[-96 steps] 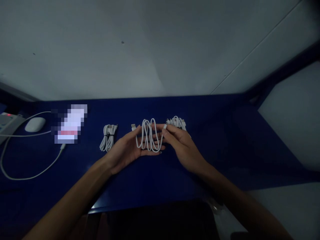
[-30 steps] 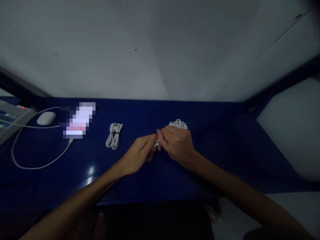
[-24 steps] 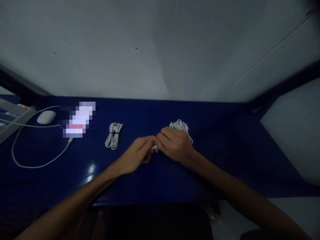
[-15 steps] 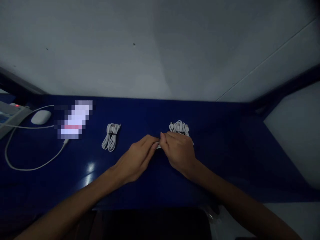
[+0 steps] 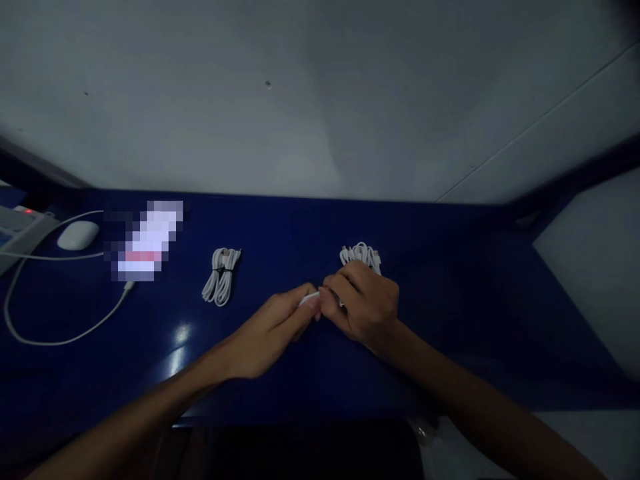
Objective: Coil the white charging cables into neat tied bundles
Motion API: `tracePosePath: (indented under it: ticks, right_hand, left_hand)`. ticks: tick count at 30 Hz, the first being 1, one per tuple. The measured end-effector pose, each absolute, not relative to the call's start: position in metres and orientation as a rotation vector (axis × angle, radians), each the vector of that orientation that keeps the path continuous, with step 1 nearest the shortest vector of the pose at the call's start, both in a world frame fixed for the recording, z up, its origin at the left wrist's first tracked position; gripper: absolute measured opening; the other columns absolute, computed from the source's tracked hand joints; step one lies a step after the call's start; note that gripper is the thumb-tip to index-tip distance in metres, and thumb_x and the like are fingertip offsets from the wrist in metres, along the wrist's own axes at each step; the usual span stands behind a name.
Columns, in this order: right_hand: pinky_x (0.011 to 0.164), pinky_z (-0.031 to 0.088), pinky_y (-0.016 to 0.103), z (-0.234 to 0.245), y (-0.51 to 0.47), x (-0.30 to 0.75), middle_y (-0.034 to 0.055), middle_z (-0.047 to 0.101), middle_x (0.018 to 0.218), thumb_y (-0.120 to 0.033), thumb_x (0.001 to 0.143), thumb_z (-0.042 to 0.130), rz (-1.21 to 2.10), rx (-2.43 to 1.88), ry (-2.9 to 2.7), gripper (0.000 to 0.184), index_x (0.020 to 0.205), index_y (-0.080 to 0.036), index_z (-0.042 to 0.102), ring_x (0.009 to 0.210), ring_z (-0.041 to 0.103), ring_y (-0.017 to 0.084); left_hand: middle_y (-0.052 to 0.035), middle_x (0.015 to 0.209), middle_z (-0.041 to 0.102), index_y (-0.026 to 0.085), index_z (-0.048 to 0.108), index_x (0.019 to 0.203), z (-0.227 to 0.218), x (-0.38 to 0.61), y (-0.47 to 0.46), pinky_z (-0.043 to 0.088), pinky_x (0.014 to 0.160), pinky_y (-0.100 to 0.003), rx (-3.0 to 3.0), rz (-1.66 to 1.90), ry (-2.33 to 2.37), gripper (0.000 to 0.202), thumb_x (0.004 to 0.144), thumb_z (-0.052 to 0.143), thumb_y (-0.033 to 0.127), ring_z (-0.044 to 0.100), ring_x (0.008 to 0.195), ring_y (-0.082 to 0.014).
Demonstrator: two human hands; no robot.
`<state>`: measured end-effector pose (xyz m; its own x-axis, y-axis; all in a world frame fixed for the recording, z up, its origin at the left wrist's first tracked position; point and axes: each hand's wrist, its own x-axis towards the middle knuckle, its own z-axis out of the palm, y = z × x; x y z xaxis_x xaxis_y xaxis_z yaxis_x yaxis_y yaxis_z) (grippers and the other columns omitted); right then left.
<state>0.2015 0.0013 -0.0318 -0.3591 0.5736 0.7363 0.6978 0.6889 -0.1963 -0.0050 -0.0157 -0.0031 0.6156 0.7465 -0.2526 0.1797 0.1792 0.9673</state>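
Observation:
Both hands meet over the middle of the blue table point(image 5: 450, 300). My left hand point(image 5: 273, 327) and my right hand point(image 5: 363, 303) are closed round a folded white cable point(image 5: 310, 298); only a short bit of it shows between the fingertips. Just behind my right hand lies a pile of loose white cables point(image 5: 361, 255). A tied white cable bundle point(image 5: 220, 283) rests on the table to the left of my left hand.
At the far left are a white mouse point(image 5: 77, 235), a long white cord point(image 5: 65, 333) looping across the table, a blurred bright object point(image 5: 145, 243) and a device with a red light point(image 5: 15, 223). A pale wall rises behind the table.
The cable that hung in open loops between my hands is now gathered up and hidden in both closed hands. The hands have drawn slightly nearer to me.

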Motion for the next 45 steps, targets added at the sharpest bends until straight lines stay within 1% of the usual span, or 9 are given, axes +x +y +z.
tracePosePath:
  ticks: [5, 9, 14, 23, 28, 32, 37, 41, 45]
  right_hand:
    - [0.048, 0.033, 0.028, -0.03, 0.001, 0.198, -0.0024, 0.052, 0.057, -0.012, 0.108, 0.052, -0.086, -0.988, -2.036, 0.045, 0.065, -0.021, 0.054, 0.05, 0.045, 0.011]
    - [0.048, 0.037, 0.024, -0.025, -0.003, 0.195, -0.0053, 0.053, 0.059, -0.013, 0.112, 0.05, 0.089, -1.117, -1.981, 0.038, 0.075, -0.022, 0.054, 0.046, 0.045, 0.009]
    - [0.053, 0.046, 0.021, -0.02, -0.006, 0.192, -0.0053, 0.067, 0.068, -0.019, 0.115, 0.051, 0.237, -1.221, -1.916, 0.022, 0.095, -0.021, 0.059, 0.051, 0.06, 0.009]
    - [0.053, 0.038, 0.028, -0.033, 0.005, 0.204, 0.0, 0.065, 0.071, -0.022, 0.111, 0.055, 0.081, -1.017, -2.107, 0.031, 0.082, -0.02, 0.065, 0.057, 0.054, 0.011]
    - [0.047, 0.031, 0.029, -0.036, 0.012, 0.209, -0.0031, 0.053, 0.058, -0.022, 0.107, 0.06, -0.091, -0.898, -2.108, 0.043, 0.064, -0.021, 0.056, 0.049, 0.043, 0.01]
    - [0.047, 0.032, 0.027, -0.034, 0.007, 0.201, -0.0045, 0.048, 0.055, -0.015, 0.108, 0.055, -0.077, -0.982, -2.077, 0.047, 0.062, -0.021, 0.051, 0.048, 0.04, 0.009]
    - [0.048, 0.033, 0.025, -0.03, 0.003, 0.196, -0.0054, 0.045, 0.056, -0.013, 0.112, 0.051, 0.046, -1.089, -2.049, 0.048, 0.064, -0.02, 0.05, 0.047, 0.04, 0.008]
    - [0.051, 0.035, 0.027, -0.032, 0.005, 0.2, -0.0013, 0.058, 0.065, -0.019, 0.112, 0.053, 0.057, -1.033, -2.08, 0.044, 0.069, -0.019, 0.061, 0.053, 0.048, 0.01]
    - [0.049, 0.033, 0.028, -0.034, 0.006, 0.201, -0.0013, 0.058, 0.062, -0.021, 0.109, 0.055, 0.032, -0.982, -2.078, 0.044, 0.065, -0.02, 0.06, 0.051, 0.046, 0.01]
  left_hand:
    - [0.0037, 0.077, 0.047, 0.021, 0.062, 0.098, -0.005, -0.005, -0.015, 0.038, 0.065, -0.031, 1.455, 0.481, 0.884, 0.041, 0.118, 0.041, 0.05, 0.043, 0.068, -0.014]
    - [-0.0017, 0.099, 0.063, 0.021, 0.063, 0.113, -0.013, -0.003, -0.014, 0.047, 0.075, -0.034, 1.838, 0.592, 1.01, 0.032, 0.119, 0.04, 0.043, 0.06, 0.083, -0.0173]
    - [-0.0053, 0.109, 0.065, 0.021, 0.055, 0.139, -0.023, -0.002, -0.015, 0.051, 0.073, -0.036, 2.091, 0.544, 1.048, 0.033, 0.12, 0.037, 0.041, 0.066, 0.084, -0.0196]
    - [0.001, 0.088, 0.059, 0.02, 0.057, 0.1, -0.015, -0.007, -0.01, 0.044, 0.069, -0.033, 1.806, 0.543, 1.021, 0.036, 0.119, 0.038, 0.044, 0.053, 0.073, -0.0151]
    - [0.0051, 0.074, 0.041, 0.022, 0.056, 0.096, -0.006, -0.008, -0.011, 0.036, 0.056, -0.029, 1.345, 0.436, 0.825, 0.042, 0.118, 0.038, 0.053, 0.037, 0.062, -0.0133]
    - [-0.0012, 0.092, 0.053, 0.021, 0.056, 0.101, -0.011, -0.004, -0.012, 0.045, 0.07, -0.034, 1.839, 0.558, 0.926, 0.034, 0.119, 0.034, 0.039, 0.049, 0.076, -0.0168]
    - [-0.0029, 0.099, 0.058, 0.02, 0.056, 0.11, -0.015, -0.001, -0.014, 0.045, 0.067, -0.035, 1.927, 0.54, 0.944, 0.031, 0.12, 0.031, 0.037, 0.053, 0.075, -0.0164]
    - [0.0005, 0.088, 0.058, 0.021, 0.056, 0.101, -0.009, -0.002, -0.014, 0.045, 0.071, -0.034, 1.775, 0.566, 0.948, 0.036, 0.121, 0.031, 0.039, 0.053, 0.074, -0.0154]
    - [0.0049, 0.071, 0.043, 0.021, 0.056, 0.093, -0.004, -0.003, -0.016, 0.037, 0.058, -0.03, 1.466, 0.492, 0.925, 0.046, 0.119, 0.033, 0.051, 0.04, 0.06, -0.013]
